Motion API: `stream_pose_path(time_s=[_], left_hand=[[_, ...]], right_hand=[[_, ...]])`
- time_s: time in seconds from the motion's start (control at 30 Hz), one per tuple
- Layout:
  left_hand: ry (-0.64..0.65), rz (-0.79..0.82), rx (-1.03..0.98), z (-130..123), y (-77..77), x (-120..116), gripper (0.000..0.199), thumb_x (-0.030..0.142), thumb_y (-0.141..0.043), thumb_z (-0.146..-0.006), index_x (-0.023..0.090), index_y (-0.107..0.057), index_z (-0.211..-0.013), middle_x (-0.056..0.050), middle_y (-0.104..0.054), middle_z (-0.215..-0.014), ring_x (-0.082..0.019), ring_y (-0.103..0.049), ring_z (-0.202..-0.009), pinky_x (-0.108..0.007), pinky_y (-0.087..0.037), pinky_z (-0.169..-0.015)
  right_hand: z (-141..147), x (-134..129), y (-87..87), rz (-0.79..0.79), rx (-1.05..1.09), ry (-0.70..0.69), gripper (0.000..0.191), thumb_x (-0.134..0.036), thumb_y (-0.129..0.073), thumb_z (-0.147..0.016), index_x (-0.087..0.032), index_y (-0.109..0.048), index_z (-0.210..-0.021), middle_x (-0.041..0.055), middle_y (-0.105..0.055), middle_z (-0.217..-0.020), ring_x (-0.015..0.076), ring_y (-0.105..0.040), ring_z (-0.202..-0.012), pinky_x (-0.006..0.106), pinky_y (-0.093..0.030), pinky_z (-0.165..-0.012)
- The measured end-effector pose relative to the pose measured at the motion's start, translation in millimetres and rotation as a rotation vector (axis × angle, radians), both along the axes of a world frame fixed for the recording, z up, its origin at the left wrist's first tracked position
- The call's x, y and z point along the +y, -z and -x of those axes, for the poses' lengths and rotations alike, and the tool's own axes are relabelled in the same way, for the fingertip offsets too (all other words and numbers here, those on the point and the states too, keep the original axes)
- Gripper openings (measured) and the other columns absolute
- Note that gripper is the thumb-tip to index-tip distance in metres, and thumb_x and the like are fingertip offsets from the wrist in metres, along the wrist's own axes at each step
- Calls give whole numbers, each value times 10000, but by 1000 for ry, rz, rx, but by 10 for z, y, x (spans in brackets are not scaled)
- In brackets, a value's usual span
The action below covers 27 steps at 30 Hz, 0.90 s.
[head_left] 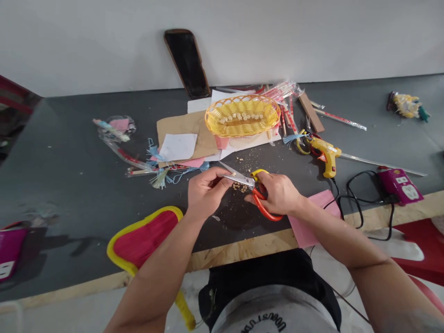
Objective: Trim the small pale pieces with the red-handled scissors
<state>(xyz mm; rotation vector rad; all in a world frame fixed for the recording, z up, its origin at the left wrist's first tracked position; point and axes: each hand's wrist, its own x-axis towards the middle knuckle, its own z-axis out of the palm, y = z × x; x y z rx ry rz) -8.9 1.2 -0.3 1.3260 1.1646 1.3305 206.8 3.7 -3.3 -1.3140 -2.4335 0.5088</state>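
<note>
My right hand (pixel 279 192) grips scissors (pixel 244 179) by one yellow and one red handle loop. Their blades are parted and point left toward my left hand (pixel 210 189). The fingers of that hand are pinched together at the blades, around something small and pale that I cannot make out. Beneath the scissors, small tan bits (pixel 239 187) and crumbs lie scattered on the dark table. Beyond both hands stands a yellow woven basket (pixel 243 130) with a row of small pale pieces (pixel 243 116) in it.
A yellow glue gun (pixel 327 156) and a purple power socket box (pixel 400 185) with black cords lie to the right. Pink paper (pixel 314 217) is under my right forearm. A red-and-yellow fan (pixel 145 238) lies by my left forearm. A phone (pixel 187 62) leans on the wall.
</note>
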Motion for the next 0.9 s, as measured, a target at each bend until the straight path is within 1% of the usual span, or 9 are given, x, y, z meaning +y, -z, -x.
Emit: stream_pose_path(time_s=[0.1,0.23,0.33,0.43,0.53,0.6,0.67,0.77,0.9], left_hand=[[37,9,-21,7,-28,-2,161,308,-813,-759,168,-735,-744,25,-599,-528,-71,-495,-426,-188,-365,-415],[99,39,17,-31,-56,-14,86,216,-755,-782,171,-711,-722,32,-601,-522,-68,-518,-442,-181,-393,-454],[120,48,27,-52,-65,-24,87,203,-728,-795,175,-701,-717,36,-598,-516,-65,-512,-444,-180,-386,-461],[129,55,25,-54,-49,-32,66,183,-719,-792,179,-706,-727,40,-591,-512,-66,-507,-451,-183,-381,-470],[142,69,7,-47,1,-37,59,144,-723,-776,183,-719,-732,41,-585,-511,-69,-501,-464,-189,-385,-482],[145,86,-14,-40,48,-36,52,157,-735,-787,185,-730,-744,38,-579,-512,-71,-486,-461,-194,-378,-475],[145,104,-37,-32,95,-32,59,216,-753,-811,187,-741,-761,33,-572,-512,-70,-469,-450,-197,-361,-455],[143,120,-79,-32,134,-26,132,312,-782,-818,190,-752,-777,25,-571,-515,-69,-457,-435,-197,-342,-428],[125,133,-107,-61,101,-33,188,370,-810,-797,190,-760,-789,12,-599,-543,-62,-449,-429,-189,-321,-407]], right_hand=[[6,26,4,-65,55,11,463,-680,-498,-908,-217,-492,-892,58,-634,-803,199,-582,-698,321,-415,-635],[29,58,34,-153,63,58,524,-717,-553,-851,-204,-501,-947,115,-648,-899,265,-598,-816,404,-495,-753],[38,59,60,-163,62,63,527,-704,-569,-845,-197,-505,-974,133,-643,-931,288,-591,-855,451,-516,-805],[38,54,73,-185,46,74,536,-701,-570,-845,-190,-506,-996,148,-638,-959,308,-588,-898,472,-519,-835],[35,49,80,-200,41,54,526,-699,-544,-862,-190,-497,-983,142,-637,-927,299,-588,-863,460,-520,-808],[39,39,79,-200,44,35,501,-686,-518,-886,-192,-491,-966,126,-636,-882,277,-586,-809,431,-515,-763],[46,19,71,-197,32,42,478,-668,-496,-909,-192,-494,-959,112,-637,-848,258,-587,-773,399,-500,-720],[55,-14,46,-189,-16,84,473,-658,-475,-924,-187,-512,-949,105,-645,-824,240,-591,-738,364,-464,-666],[40,-30,13,-158,-57,82,501,-675,-468,-921,-179,-529,-948,94,-648,-798,216,-588,-707,331,-412,-630]])
